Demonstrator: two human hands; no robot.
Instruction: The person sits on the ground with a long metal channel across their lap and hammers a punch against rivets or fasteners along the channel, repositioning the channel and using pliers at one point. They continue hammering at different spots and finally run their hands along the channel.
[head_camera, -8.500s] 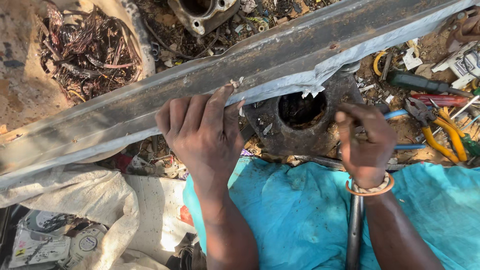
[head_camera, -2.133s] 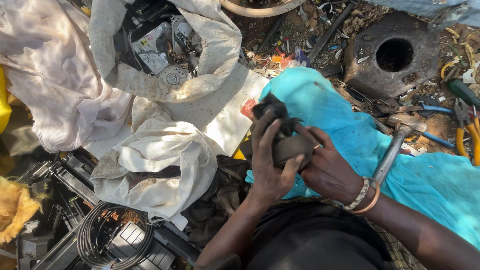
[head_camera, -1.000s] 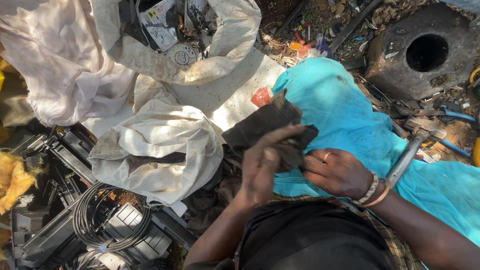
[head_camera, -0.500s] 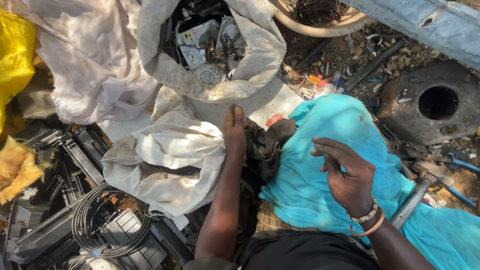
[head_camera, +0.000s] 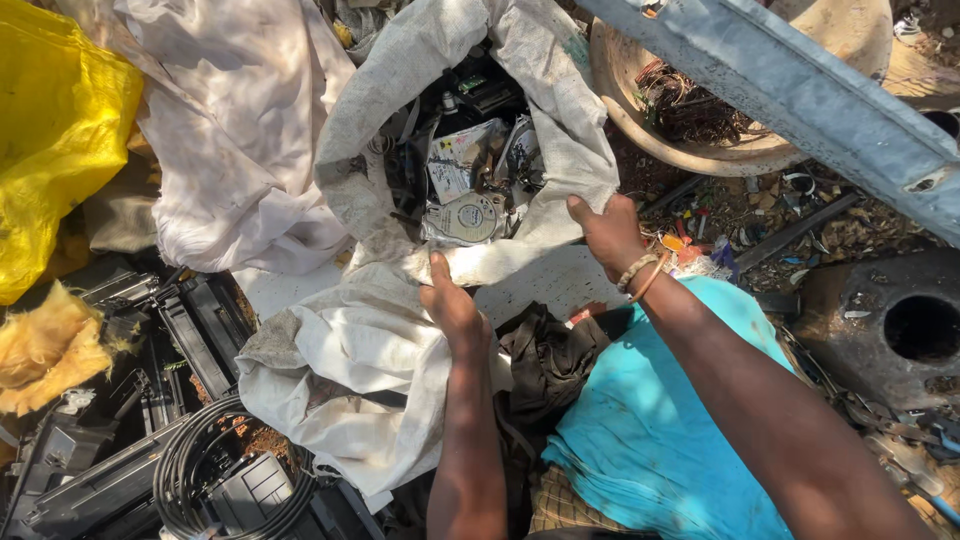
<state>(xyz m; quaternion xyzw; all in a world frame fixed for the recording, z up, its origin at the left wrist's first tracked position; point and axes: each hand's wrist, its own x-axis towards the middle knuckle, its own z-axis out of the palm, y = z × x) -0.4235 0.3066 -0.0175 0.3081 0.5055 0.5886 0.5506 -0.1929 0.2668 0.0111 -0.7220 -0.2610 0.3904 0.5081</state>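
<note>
The white woven sack (head_camera: 560, 130) gapes in front of you, coarse and grimy, its mouth packed with metal drive parts (head_camera: 465, 185), flat plates and a round silver disc. Your right hand (head_camera: 605, 232), bangles at the wrist, clamps the rim at the mouth's right side, fingers curled shut on the cloth. Your left hand (head_camera: 450, 305) pinches the near rim, thumb on top.
</note>
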